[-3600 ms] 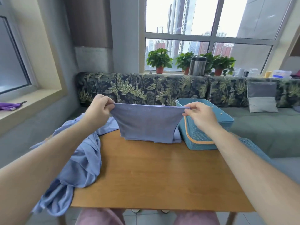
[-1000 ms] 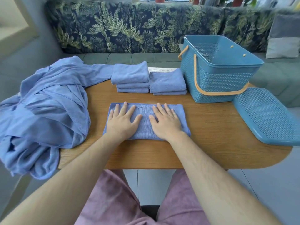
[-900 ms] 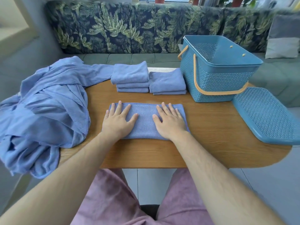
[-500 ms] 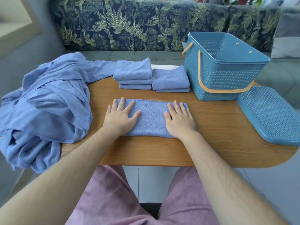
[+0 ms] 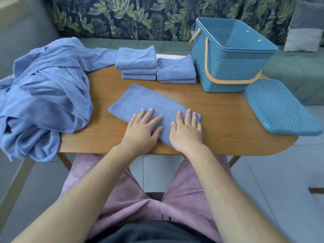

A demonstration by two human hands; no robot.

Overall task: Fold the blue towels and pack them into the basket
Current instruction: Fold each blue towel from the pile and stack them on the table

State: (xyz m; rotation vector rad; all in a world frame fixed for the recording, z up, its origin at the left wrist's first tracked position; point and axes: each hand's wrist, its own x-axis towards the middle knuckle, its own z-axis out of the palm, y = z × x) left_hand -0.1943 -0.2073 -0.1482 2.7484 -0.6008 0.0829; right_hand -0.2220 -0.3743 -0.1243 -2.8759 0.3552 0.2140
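1. I am watching both hands lying flat on the half-folded towel (image 5: 149, 102). The left hand (image 5: 140, 130) and right hand (image 5: 186, 132) are gripping nothing; their fingers are straight and pressing down, I judge to keep the layers from sliding.
2. This towel is resting on the table (image 5: 219, 116), near the front edge, as a long strip running diagonally from far left to near right. Both palms are covering its near right end.
3. Two stacks of folded towels, a left one (image 5: 137, 63) and a right one (image 5: 176, 70), are waiting at the back of the table just beside the basket (image 5: 228, 67), probably so that packing is a short reach.
4. The basket is standing open with nothing visible inside, and its lid (image 5: 280, 107) is lying to its right, overhanging the table edge.
5. A heap of unfolded towels (image 5: 45, 88) is spilling over the left end, so much folding is remaining.
6. Compared with half a second ago, the strip is no longer lying square to the table edge: it is now turned at an angle. The hands, then spread toward its two ends, are now sitting close together at one end, likely readying the next fold.
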